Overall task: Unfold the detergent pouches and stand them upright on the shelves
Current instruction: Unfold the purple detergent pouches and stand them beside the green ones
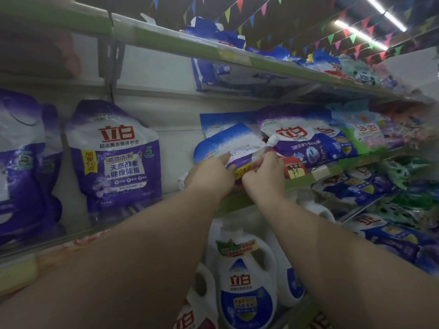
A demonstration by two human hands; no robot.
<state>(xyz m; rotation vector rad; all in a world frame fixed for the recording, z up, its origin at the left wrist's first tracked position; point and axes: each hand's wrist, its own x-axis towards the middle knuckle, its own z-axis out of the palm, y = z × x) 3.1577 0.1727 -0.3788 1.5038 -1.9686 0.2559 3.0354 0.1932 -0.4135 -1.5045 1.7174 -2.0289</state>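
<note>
left hand (211, 173) | right hand (263, 174) | forearms bare, no sleeves, no jewellery

folded pouch (240, 160): glossy plastic film, creased, purple, white and yellow print
upright purple pouch (114, 155), at 9 o'clock from the folded one: shiny, wrinkled plastic film
pouch cap (273, 140): smooth white hard plastic
detergent bottle (247, 281), at 6 o'clock: smooth white plastic, glossy label
shelf edge (306, 179): matt green strip
price tag (295, 169): paper, handwritten
pennants (240, 3), at 12 o'clock: thin coloured sheet, material unclear
</note>
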